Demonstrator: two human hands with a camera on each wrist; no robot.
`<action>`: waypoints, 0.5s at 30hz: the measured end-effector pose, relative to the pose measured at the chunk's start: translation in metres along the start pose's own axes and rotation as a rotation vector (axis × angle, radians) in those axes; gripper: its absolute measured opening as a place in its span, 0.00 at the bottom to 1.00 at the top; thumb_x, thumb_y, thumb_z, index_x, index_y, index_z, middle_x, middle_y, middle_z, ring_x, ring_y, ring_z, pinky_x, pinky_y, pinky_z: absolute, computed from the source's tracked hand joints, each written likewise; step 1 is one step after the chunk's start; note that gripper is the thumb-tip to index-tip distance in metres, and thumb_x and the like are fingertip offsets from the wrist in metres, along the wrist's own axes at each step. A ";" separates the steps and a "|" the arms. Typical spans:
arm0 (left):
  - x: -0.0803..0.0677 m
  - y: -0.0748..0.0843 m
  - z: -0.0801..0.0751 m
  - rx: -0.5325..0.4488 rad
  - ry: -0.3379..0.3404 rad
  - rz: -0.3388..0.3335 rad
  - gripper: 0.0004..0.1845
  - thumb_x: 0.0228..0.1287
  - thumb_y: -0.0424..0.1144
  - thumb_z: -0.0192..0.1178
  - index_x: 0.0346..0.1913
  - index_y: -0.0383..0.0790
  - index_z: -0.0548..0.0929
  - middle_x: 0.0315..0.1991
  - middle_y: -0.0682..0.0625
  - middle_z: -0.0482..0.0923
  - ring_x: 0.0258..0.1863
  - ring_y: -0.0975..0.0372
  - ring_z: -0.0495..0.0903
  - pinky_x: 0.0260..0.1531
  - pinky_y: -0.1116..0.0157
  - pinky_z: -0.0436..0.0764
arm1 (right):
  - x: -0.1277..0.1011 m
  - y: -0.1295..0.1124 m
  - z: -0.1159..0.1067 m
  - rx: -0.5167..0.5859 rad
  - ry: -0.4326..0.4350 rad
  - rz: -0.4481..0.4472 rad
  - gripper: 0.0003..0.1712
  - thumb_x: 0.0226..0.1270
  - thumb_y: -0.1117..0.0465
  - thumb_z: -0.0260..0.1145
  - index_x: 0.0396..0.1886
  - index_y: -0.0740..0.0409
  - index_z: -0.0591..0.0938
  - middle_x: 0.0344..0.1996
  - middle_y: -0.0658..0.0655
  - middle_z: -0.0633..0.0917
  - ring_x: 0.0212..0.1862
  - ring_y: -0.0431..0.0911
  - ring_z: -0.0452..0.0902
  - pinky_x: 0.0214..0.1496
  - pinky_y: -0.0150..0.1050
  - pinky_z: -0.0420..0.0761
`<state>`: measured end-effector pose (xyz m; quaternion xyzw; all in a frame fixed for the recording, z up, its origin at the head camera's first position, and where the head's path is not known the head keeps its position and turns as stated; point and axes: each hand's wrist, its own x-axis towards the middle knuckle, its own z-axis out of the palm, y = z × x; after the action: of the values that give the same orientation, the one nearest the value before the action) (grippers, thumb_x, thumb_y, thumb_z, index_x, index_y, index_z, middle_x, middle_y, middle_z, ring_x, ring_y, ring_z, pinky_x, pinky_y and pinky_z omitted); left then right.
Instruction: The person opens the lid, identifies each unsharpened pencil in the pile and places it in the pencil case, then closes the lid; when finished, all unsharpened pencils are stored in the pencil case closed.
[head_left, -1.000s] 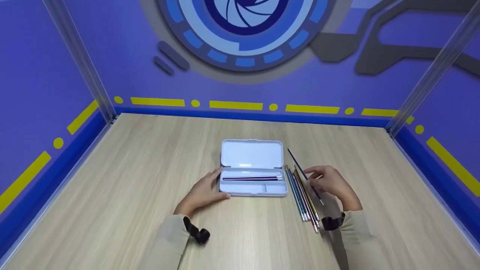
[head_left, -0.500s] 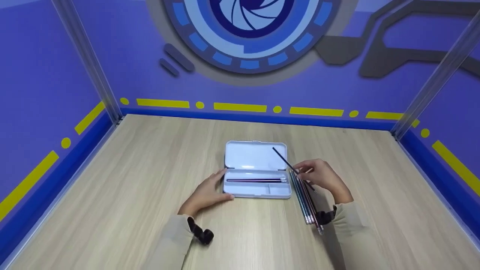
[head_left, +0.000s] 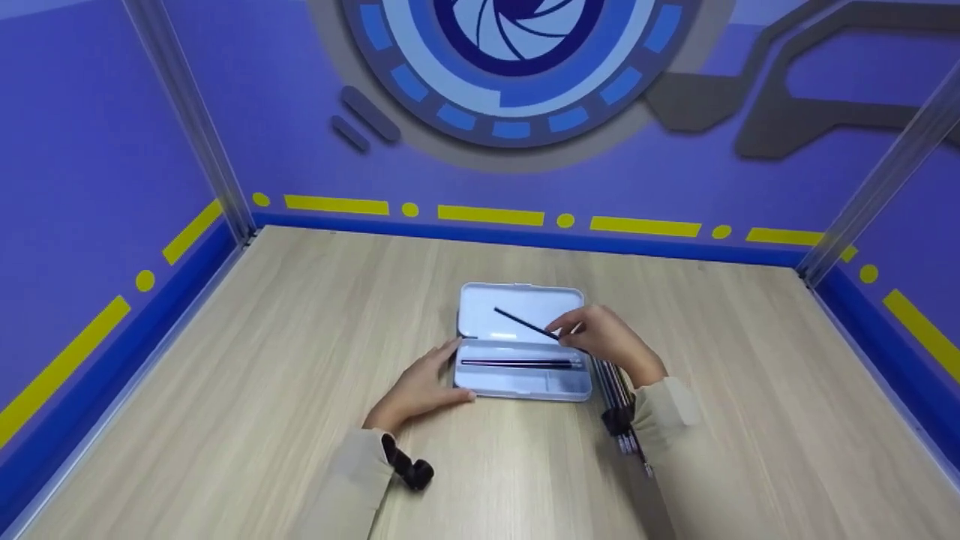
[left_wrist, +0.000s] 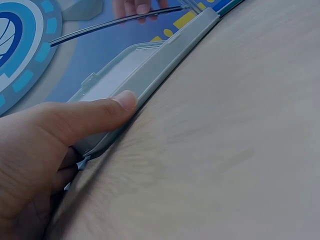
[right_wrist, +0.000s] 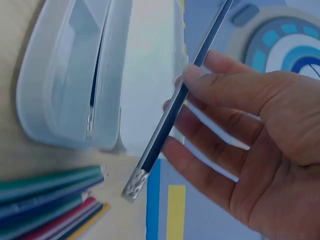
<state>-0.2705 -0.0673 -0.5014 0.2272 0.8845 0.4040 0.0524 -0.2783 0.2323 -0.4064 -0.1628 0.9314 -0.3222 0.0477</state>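
Fingers (right_wrist: 225,62) of the right hand (head_left: 609,339) pinched a slim, dark, silver-ended pencil (right_wrist: 170,115) over the open lid (head_left: 484,325) of a pale-blue, rectangular plastic case (head_left: 499,381), whose left end the left hand (head_left: 420,386) held between thumb and fingers.

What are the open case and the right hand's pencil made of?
The case looks like pale, smooth plastic, judging by its rounded, moulded walls. The pencil is probably wood under dark, glossy paint: a bright streak runs along it.
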 end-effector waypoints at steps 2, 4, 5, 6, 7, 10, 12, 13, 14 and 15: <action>0.001 0.000 0.000 0.003 -0.003 0.002 0.53 0.41 0.60 0.67 0.70 0.47 0.54 0.68 0.43 0.55 0.66 0.50 0.55 0.64 0.51 0.57 | 0.004 -0.004 0.003 -0.016 -0.008 -0.016 0.15 0.54 0.72 0.64 0.39 0.51 0.86 0.34 0.50 0.85 0.37 0.44 0.79 0.40 0.40 0.81; 0.001 0.001 0.001 0.003 -0.006 0.005 0.53 0.41 0.60 0.67 0.70 0.46 0.54 0.68 0.43 0.55 0.66 0.49 0.54 0.63 0.51 0.57 | 0.008 -0.006 0.006 -0.039 -0.014 -0.028 0.15 0.54 0.72 0.64 0.38 0.51 0.86 0.35 0.49 0.85 0.38 0.44 0.78 0.41 0.40 0.80; 0.001 0.001 0.001 0.004 -0.006 0.008 0.53 0.41 0.60 0.67 0.70 0.46 0.54 0.68 0.42 0.55 0.66 0.48 0.54 0.63 0.50 0.57 | 0.009 -0.007 0.007 -0.048 -0.016 -0.029 0.15 0.54 0.72 0.64 0.38 0.50 0.86 0.35 0.49 0.85 0.38 0.43 0.78 0.42 0.40 0.80; 0.001 0.001 0.001 0.008 -0.007 0.002 0.53 0.41 0.60 0.67 0.70 0.46 0.54 0.68 0.43 0.55 0.66 0.49 0.54 0.63 0.50 0.57 | 0.011 -0.008 0.009 -0.057 -0.020 -0.027 0.15 0.54 0.72 0.64 0.38 0.50 0.86 0.35 0.48 0.85 0.38 0.43 0.78 0.42 0.40 0.80; 0.001 0.001 0.001 0.009 -0.008 -0.002 0.53 0.41 0.60 0.67 0.70 0.46 0.54 0.68 0.43 0.55 0.66 0.49 0.54 0.63 0.50 0.57 | 0.012 -0.009 0.010 -0.065 -0.025 -0.024 0.16 0.54 0.72 0.64 0.38 0.49 0.86 0.35 0.47 0.85 0.38 0.43 0.78 0.43 0.40 0.80; 0.001 0.001 0.001 0.017 -0.008 -0.004 0.53 0.41 0.60 0.67 0.70 0.46 0.55 0.68 0.43 0.56 0.66 0.49 0.54 0.64 0.51 0.57 | 0.016 -0.011 0.015 -0.085 -0.041 -0.015 0.16 0.54 0.71 0.64 0.37 0.48 0.87 0.36 0.46 0.85 0.39 0.41 0.77 0.45 0.40 0.80; 0.001 0.000 0.000 0.027 -0.009 -0.005 0.53 0.41 0.60 0.67 0.70 0.46 0.55 0.68 0.43 0.55 0.66 0.49 0.55 0.64 0.52 0.57 | 0.018 -0.012 0.018 -0.100 -0.044 -0.029 0.16 0.54 0.71 0.65 0.37 0.48 0.87 0.36 0.45 0.85 0.39 0.40 0.78 0.45 0.40 0.80; 0.001 0.000 0.000 0.031 -0.009 -0.004 0.53 0.41 0.60 0.67 0.70 0.45 0.55 0.68 0.43 0.55 0.66 0.49 0.55 0.64 0.52 0.57 | 0.019 -0.013 0.019 -0.101 -0.044 -0.034 0.16 0.54 0.71 0.65 0.37 0.48 0.87 0.36 0.45 0.85 0.39 0.40 0.78 0.46 0.40 0.80; 0.001 -0.001 0.000 0.035 -0.009 -0.002 0.52 0.42 0.60 0.67 0.70 0.45 0.55 0.68 0.43 0.55 0.66 0.49 0.55 0.64 0.52 0.57 | 0.020 -0.013 0.020 -0.104 -0.045 -0.038 0.16 0.54 0.71 0.65 0.37 0.48 0.87 0.36 0.45 0.85 0.39 0.40 0.78 0.46 0.39 0.80; 0.001 -0.001 0.000 0.038 -0.009 -0.004 0.52 0.42 0.60 0.67 0.70 0.45 0.55 0.68 0.43 0.55 0.66 0.49 0.55 0.64 0.52 0.57 | 0.021 -0.014 0.022 -0.104 -0.045 -0.046 0.16 0.53 0.72 0.65 0.37 0.48 0.87 0.35 0.46 0.85 0.39 0.40 0.78 0.46 0.39 0.80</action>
<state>-0.2715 -0.0677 -0.5017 0.2282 0.8923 0.3860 0.0529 -0.2902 0.2026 -0.4148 -0.1936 0.9415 -0.2708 0.0528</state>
